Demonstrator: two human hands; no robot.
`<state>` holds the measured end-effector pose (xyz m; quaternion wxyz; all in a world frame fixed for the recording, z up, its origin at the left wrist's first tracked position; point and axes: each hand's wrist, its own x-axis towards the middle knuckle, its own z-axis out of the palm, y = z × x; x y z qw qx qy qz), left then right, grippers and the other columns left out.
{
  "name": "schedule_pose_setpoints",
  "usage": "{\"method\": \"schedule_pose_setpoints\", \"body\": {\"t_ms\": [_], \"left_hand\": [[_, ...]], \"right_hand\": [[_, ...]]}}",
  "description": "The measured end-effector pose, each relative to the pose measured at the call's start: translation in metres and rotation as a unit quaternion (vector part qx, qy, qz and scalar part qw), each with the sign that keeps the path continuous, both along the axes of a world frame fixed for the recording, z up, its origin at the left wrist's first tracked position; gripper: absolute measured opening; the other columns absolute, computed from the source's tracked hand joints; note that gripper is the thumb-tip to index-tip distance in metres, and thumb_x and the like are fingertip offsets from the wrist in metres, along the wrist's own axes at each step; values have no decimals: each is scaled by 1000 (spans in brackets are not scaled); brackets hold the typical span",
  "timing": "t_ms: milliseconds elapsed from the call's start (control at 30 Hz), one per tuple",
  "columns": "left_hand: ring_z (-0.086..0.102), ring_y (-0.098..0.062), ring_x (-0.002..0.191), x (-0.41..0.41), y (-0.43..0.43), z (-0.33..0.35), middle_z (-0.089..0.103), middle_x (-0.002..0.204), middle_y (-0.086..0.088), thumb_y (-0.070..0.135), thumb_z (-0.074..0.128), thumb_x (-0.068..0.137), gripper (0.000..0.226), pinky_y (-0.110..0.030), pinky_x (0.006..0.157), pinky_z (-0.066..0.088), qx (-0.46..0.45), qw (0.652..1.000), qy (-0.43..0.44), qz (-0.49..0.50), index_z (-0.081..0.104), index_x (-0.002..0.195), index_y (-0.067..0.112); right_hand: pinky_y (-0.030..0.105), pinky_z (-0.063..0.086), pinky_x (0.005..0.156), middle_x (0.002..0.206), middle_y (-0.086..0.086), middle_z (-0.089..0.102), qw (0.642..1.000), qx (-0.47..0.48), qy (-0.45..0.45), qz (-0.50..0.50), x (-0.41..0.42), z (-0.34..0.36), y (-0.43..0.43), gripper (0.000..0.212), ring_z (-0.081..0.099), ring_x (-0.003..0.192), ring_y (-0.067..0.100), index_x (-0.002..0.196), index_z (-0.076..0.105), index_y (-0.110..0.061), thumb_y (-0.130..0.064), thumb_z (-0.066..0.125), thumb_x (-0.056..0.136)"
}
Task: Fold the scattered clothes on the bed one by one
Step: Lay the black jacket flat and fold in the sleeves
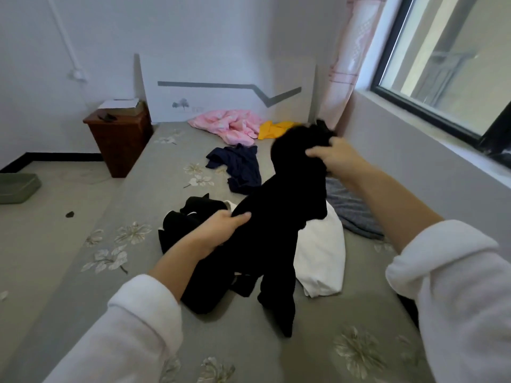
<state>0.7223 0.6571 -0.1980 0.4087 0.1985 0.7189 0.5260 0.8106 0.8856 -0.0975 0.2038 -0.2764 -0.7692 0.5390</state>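
- Two hands raise a black garment [284,217] over a grey floral bed [132,277] at the centre of the frame. The cloth hangs slack between them, and its lower end trails towards the sheet.
- The right hand [336,154], upper right of centre, has its fingers curled into a bunched end of the fabric. The left hand [221,230], lower and left of centre, clasps the cloth partway down, with the thumb over the top.
- The garment sags and creases freely, so it looks soft, light and limp, and it will probably hold no shape until laid flat. A seam, waistband or shoulder line would be the surest place to take hold, but none can be picked out.
- Black on black hides nearly all detail, so shirt or trousers, hems or sleeves cannot be told. The top end by the right hand is blurred.
- A second black piece [190,217] lies on the sheet behind the left hand. Where it stops and the held one starts, at lower centre, is unclear.
- A white garment [323,252] and a grey garment [351,208], right of centre, are partly covered by the raised cloth and the right forearm.
- Unfolded higher in the frame are a navy piece [240,170], pink bedding or clothing [229,125] and a yellow item [276,128], the last partly hidden behind the black cloth.
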Motion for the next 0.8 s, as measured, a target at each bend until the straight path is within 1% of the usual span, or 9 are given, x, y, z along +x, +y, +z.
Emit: {"method": "schedule_pose_setpoints", "body": {"t_ms": [67, 167, 300, 400, 467, 533, 633, 700, 800], "left_hand": [[69, -28, 97, -1, 12, 16, 73, 102, -12, 33, 58, 94, 30, -39, 92, 52, -3, 1000, 1, 20, 69, 105, 7], [67, -32, 100, 4, 32, 24, 70, 106, -17, 35, 61, 91, 33, -44, 96, 50, -31, 998, 4, 59, 67, 102, 5], [65, -27, 96, 10, 52, 20, 69, 102, -13, 30, 61, 92, 25, -39, 88, 52, -29, 991, -77, 108, 66, 98, 6], [64, -24, 90, 14, 62, 19, 68, 96, -10, 27, 61, 92, 20, -34, 77, 53, -20, 988, -110, 111, 64, 98, 8], [64, -25, 89, 14, 67, 20, 67, 97, -11, 27, 61, 92, 20, -34, 76, 52, -19, 987, -110, 113, 64, 99, 8], [62, -23, 82, 10, 70, 23, 65, 95, -10, 29, 60, 91, 20, -34, 76, 51, -7, 986, -116, 118, 63, 100, 10], [57, -15, 61, 3, 67, 30, 57, 69, -2, 37, 52, 92, 23, -28, 63, 46, 29, 983, -170, 70, 56, 90, 15], [61, -13, 71, -2, 60, 31, 64, 74, 1, 42, 46, 93, 28, -29, 69, 45, 52, 984, -167, 33, 59, 92, 16], [62, -15, 98, -8, 43, 22, 69, 99, 3, 43, 47, 92, 38, -35, 87, 48, 70, 989, -116, 66, 62, 115, 17]], "right_hand": [[26, 47, 65, 96, 13, 58, 998, -2, -69, 9, 10, -25, 2, 10, 57, 76, 18, 99, 55, -10, -8, 58, 90], [33, 45, 74, 104, 11, 59, 990, -20, -135, 40, 30, -56, -3, 31, 56, 92, 21, 119, 52, -12, -11, 61, 89], [37, 49, 92, 115, -2, 66, 953, -62, -208, 211, 60, -79, -19, 41, 60, 111, 13, 128, 52, -20, -16, 63, 88], [27, 48, 88, 117, -8, 64, 924, -57, -240, 292, 70, -91, -33, 47, 60, 109, 7, 125, 51, -31, -27, 72, 83], [21, 48, 80, 113, -5, 64, 934, -29, -217, 284, 67, -101, -38, 46, 64, 98, 7, 121, 52, -28, -28, 75, 81], [24, 48, 75, 98, 4, 66, 956, -4, -172, 236, 61, -107, -38, 31, 62, 83, 12, 112, 56, -21, -26, 71, 85], [32, 52, 77, 92, 14, 65, 971, -35, -133, 196, 53, -106, -32, 19, 61, 83, 21, 110, 60, -10, -18, 60, 93], [37, 55, 81, 92, 13, 67, 976, -81, -97, 175, 48, -103, -30, 16, 64, 82, 23, 108, 62, -8, -12, 57, 94], [38, 57, 79, 86, 10, 66, 980, -150, -20, 131, 42, -99, -26, 12, 65, 78, 25, 105, 60, -8, -8, 55, 94]]}}
